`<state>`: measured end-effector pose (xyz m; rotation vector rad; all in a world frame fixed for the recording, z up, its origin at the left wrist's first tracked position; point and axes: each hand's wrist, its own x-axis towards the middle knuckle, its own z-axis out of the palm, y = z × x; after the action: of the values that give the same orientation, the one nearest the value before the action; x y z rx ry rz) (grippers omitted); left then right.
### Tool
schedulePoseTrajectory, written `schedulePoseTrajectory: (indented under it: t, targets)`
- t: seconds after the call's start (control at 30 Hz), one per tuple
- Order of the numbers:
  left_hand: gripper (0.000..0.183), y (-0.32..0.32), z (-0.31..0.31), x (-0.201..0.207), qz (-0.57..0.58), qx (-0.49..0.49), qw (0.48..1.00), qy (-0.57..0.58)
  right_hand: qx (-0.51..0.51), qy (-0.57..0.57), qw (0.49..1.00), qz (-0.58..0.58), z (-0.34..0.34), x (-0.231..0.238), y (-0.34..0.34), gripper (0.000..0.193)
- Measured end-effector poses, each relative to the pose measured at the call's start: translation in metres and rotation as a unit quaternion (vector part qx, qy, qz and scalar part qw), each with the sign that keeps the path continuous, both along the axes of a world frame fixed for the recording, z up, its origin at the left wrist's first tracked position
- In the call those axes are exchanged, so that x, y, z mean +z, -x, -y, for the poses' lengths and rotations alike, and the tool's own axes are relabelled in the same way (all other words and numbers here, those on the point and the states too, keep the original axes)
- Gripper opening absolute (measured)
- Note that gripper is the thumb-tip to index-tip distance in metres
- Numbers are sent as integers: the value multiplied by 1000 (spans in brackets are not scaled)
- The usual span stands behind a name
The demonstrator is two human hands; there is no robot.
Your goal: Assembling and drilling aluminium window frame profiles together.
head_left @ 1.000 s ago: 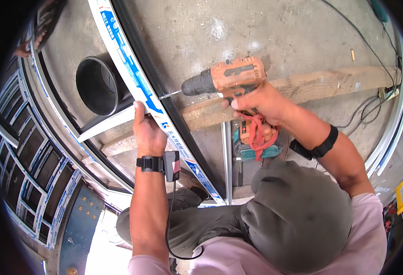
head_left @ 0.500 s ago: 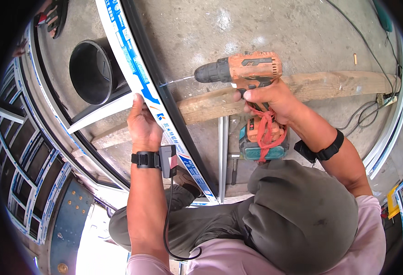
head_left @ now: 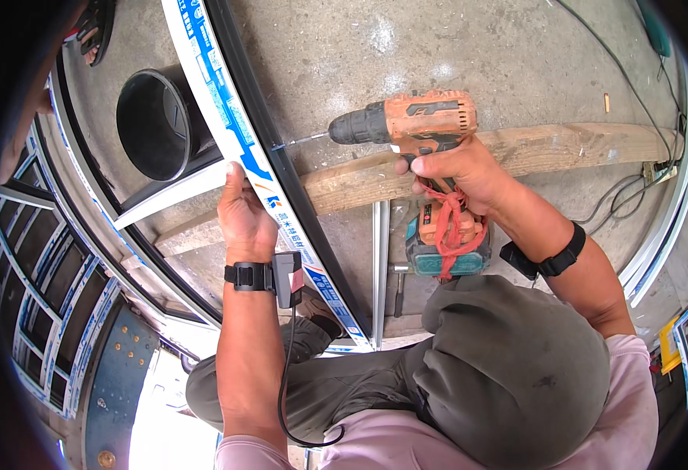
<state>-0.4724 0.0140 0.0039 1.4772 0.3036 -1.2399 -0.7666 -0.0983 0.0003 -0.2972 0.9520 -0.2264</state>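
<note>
My right hand [head_left: 467, 171] is wrapped round the grip of an orange-and-black cordless drill [head_left: 431, 112], its battery tied with red cloth strips. A long thin bit [head_left: 306, 141] runs left from the chuck and meets the dark outer side of a metal frame bar [head_left: 238, 125], which carries blue-and-white protective film. My left hand [head_left: 247, 222] closes round this bar's inner edge, thumb up, where a white crossbar [head_left: 173, 192] joins it; some of its fingers are hidden behind the bar.
A wooden beam [head_left: 532, 149] lies under the frame. Inside the frame stands a black bucket [head_left: 154, 125]. A hammer [head_left: 399, 290] lies near my knee, cables [head_left: 622, 192] on the right. More frames [head_left: 38, 282] are at left, where another person's arm [head_left: 27, 117] and foot [head_left: 92, 39] show.
The drill has shifted slightly left toward the bar, its bit still against it. My left hand stays in place. At the far left, another person's arm has come further into view.
</note>
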Motion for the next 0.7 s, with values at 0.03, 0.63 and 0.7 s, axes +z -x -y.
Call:
schedulePoseTrajectory:
  t: [0.03, 0.63, 0.7]
  targets:
    - [33, 0, 0, 1, 1, 0, 1000, -2, -1, -11, 1000, 9, 0, 0, 1, 47]
    - [34, 0, 0, 0, -3, 14, 1000, 1, 35, -15, 999, -2, 4, -3, 1, 41]
    - [34, 1, 0, -1, -6, 18, 1000, 3, 40, -42, 998, -9, 8, -2, 1, 38]
